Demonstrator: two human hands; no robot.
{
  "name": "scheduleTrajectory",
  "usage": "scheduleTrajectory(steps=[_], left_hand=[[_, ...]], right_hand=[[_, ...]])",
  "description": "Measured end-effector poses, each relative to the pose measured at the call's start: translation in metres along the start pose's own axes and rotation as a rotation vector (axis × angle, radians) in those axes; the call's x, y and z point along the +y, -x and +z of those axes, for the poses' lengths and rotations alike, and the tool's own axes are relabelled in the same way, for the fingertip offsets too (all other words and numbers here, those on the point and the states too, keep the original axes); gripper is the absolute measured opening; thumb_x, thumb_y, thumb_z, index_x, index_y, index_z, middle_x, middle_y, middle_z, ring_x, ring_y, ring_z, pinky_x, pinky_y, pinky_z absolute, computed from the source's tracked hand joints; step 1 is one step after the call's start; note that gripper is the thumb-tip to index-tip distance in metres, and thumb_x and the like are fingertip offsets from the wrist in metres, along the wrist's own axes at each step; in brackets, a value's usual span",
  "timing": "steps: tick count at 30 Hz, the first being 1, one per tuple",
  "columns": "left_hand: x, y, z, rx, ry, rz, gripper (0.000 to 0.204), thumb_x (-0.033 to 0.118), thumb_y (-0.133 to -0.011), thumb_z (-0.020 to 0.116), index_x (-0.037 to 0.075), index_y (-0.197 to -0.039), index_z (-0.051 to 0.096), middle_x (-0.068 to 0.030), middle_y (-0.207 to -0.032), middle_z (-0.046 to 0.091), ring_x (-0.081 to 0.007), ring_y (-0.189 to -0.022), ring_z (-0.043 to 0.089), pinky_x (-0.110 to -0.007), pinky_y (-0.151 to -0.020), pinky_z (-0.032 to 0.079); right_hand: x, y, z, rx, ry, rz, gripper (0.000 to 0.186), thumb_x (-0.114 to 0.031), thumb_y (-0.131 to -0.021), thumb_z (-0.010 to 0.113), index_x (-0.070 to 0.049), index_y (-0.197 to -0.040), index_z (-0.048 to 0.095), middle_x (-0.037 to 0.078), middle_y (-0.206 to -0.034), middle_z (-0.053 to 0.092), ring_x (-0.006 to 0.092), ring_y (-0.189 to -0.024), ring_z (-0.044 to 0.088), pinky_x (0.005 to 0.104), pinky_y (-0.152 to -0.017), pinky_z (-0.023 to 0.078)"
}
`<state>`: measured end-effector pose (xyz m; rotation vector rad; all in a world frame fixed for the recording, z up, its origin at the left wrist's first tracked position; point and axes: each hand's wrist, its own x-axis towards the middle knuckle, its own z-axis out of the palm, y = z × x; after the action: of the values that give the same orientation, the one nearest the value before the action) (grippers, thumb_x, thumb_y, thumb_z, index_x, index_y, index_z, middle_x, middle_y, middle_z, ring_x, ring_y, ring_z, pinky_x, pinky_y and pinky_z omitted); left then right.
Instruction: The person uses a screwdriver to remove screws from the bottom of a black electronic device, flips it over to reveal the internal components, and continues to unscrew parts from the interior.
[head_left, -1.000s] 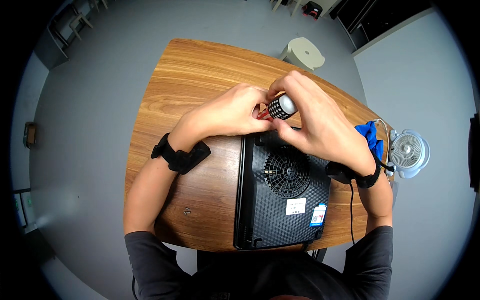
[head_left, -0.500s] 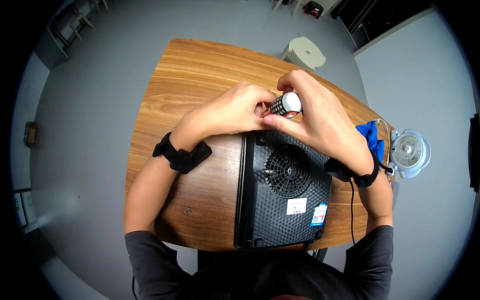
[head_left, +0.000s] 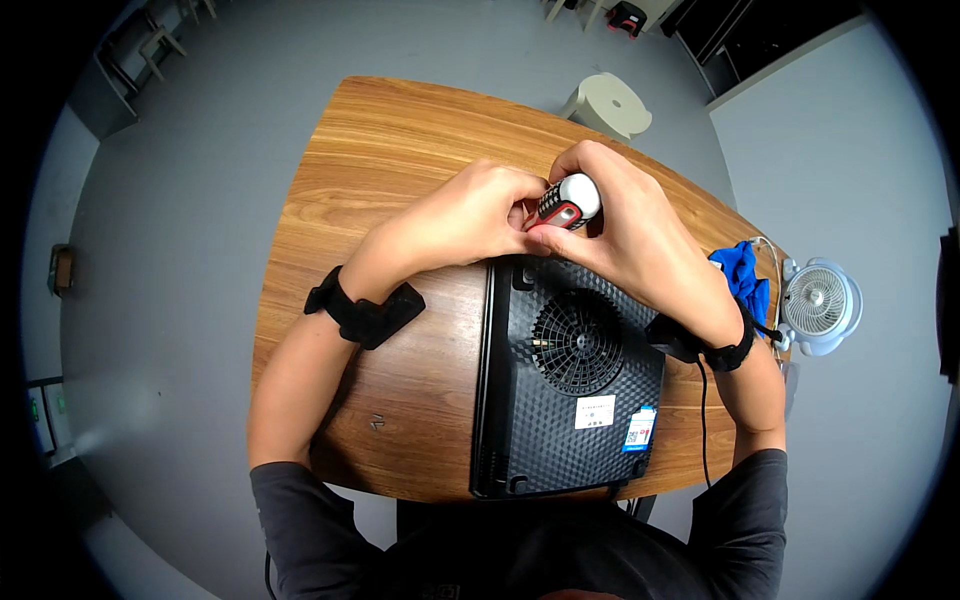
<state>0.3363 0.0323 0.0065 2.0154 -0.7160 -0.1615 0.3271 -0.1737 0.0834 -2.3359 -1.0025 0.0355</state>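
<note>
A thick screwdriver (head_left: 560, 204) with a black checkered grip, a red strip and a white end cap stands tilted over the far edge of a black appliance (head_left: 590, 400). My right hand (head_left: 640, 220) is closed round its handle, thumb and fingers on either side. From the left, my left hand (head_left: 480, 215) pinches at the lower end of the same tool; its tip is hidden by my fingers. The appliance, which looks like an induction cooker, lies bottom up with a round fan grille (head_left: 577, 342), two labels and small feet showing.
Small metal screws (head_left: 376, 422) lie on the wooden table (head_left: 400, 130) left of the appliance. At the right edge are a blue cloth (head_left: 738, 272) and a small light-blue fan (head_left: 816, 300). Beyond the table's far side stands a pale stool (head_left: 610, 105).
The screwdriver handle has turned in my right hand, so its red strip now faces up more. My left hand has hardly moved, and the appliance has stayed almost in place.
</note>
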Motion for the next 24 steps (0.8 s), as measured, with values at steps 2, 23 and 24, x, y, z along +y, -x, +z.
scheduleTrajectory(steps=[2,23,24], left_hand=[[0.001,0.0,0.003,0.054,0.001,0.038,0.026,0.014,-0.075,0.082,-0.002,-0.086,0.065,-0.0104,-0.068,0.061,-0.0196,-0.062,0.059,-0.034,-0.059,0.048],[0.017,0.003,0.008,0.11,-0.02,0.062,0.035,0.02,-0.076,0.087,-0.005,-0.086,0.064,-0.0172,-0.076,0.066,-0.032,-0.072,0.066,-0.041,-0.066,0.051],[0.017,0.003,0.01,0.126,-0.026,0.076,0.034,0.02,-0.077,0.086,-0.005,-0.086,0.064,-0.0172,-0.077,0.066,-0.0323,-0.073,0.066,-0.041,-0.066,0.051]], right_hand=[[0.001,-0.001,0.001,-0.013,-0.028,0.013,0.039,-0.009,-0.081,0.08,0.002,-0.11,0.056,0.021,-0.1,0.063,0.0412,-0.096,0.066,0.0455,-0.082,0.054],[-0.006,0.016,-0.009,0.028,-0.141,0.055,0.035,-0.014,-0.087,0.08,0.001,-0.111,0.058,0.017,-0.098,0.064,0.0315,-0.087,0.067,0.0398,-0.075,0.056],[-0.011,0.019,-0.014,0.006,-0.176,0.113,0.037,-0.016,-0.088,0.079,0.001,-0.114,0.058,0.017,-0.1,0.064,0.0304,-0.088,0.067,0.0392,-0.076,0.056]])
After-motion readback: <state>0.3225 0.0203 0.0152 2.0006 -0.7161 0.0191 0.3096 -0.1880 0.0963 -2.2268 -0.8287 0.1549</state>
